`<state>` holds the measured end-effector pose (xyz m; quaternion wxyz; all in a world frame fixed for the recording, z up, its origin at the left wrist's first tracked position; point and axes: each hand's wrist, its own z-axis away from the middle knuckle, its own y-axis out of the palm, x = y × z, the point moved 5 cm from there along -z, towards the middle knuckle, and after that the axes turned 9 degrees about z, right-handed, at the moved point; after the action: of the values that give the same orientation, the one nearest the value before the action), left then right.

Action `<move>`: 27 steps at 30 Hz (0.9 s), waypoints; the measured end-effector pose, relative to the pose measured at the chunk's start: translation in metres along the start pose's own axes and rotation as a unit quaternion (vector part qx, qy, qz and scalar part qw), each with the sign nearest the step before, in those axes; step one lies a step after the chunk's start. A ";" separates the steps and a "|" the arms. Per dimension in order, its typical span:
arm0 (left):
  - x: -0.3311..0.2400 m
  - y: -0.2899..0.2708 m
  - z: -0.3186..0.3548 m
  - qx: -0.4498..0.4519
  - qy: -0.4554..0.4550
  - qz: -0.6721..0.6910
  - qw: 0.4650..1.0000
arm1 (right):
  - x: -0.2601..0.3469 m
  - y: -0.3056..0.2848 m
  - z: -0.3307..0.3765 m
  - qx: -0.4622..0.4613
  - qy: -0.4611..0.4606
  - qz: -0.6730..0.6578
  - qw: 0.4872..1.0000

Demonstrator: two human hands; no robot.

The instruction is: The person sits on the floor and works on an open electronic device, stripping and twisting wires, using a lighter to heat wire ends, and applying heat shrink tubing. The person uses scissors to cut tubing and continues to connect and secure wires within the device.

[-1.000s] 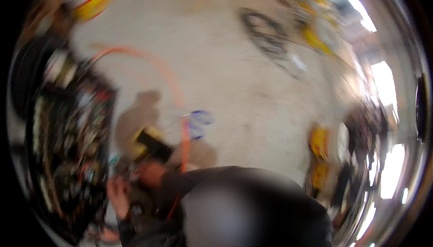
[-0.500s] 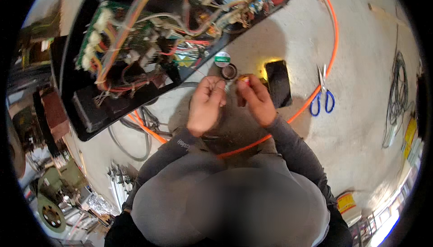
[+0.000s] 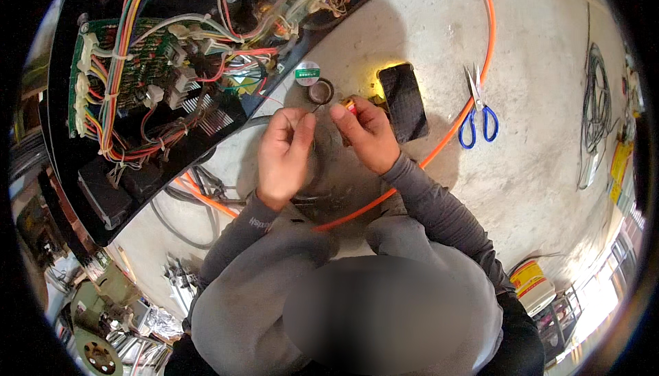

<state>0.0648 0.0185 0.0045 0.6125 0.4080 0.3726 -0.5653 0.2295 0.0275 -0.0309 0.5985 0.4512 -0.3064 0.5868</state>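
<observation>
My left hand [image 3: 283,149] is closed in a pinch near the electronics unit. A thin dark strand [image 3: 316,108] shows at its fingertips; its kind is too small to make out. Close beside it, my right hand [image 3: 369,135] is closed around a small red-and-yellow object [image 3: 350,105], mostly hidden by the fingers. Just beyond the hands lies a dark roll of tape [image 3: 320,92], with a round green-and-white disc [image 3: 307,74] touching or nearly touching it. To the right of my right hand rests a black phone [image 3: 405,105], with yellow light glowing at its edge.
An open black housing [image 3: 89,177] with circuit boards [image 3: 147,46] and bundled wires fills the upper left. An orange hose [image 3: 491,26] curves across the floor under blue-handled scissors [image 3: 475,108]. A coiled dark cable [image 3: 597,94] lies far right, and a white bucket [image 3: 535,293] stands lower right.
The whole view has shifted, so the housing, phone and scissors appear farther left. Both hands stay close together in their pinched grips, with the red-and-yellow object still in the right.
</observation>
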 end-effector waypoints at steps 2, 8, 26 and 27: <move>-0.001 -0.001 0.000 -0.002 0.005 -0.001 1.000 | 0.009 0.001 0.001 0.014 -0.043 0.145 0.988; -0.002 0.003 0.005 -0.003 -0.039 0.015 0.999 | 0.007 0.000 0.000 0.020 -0.082 0.240 0.967; -0.006 0.009 0.003 0.032 0.011 -0.008 0.999 | -0.002 0.004 0.000 0.025 -0.127 0.209 0.969; -0.008 0.009 0.003 0.031 0.014 -0.016 0.999 | 0.001 0.004 0.000 0.025 -0.134 0.213 0.967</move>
<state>0.0735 0.0188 0.0135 0.5852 0.4291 0.3697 -0.5803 0.2253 0.0270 -0.0294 0.4013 0.4648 -0.4587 0.6423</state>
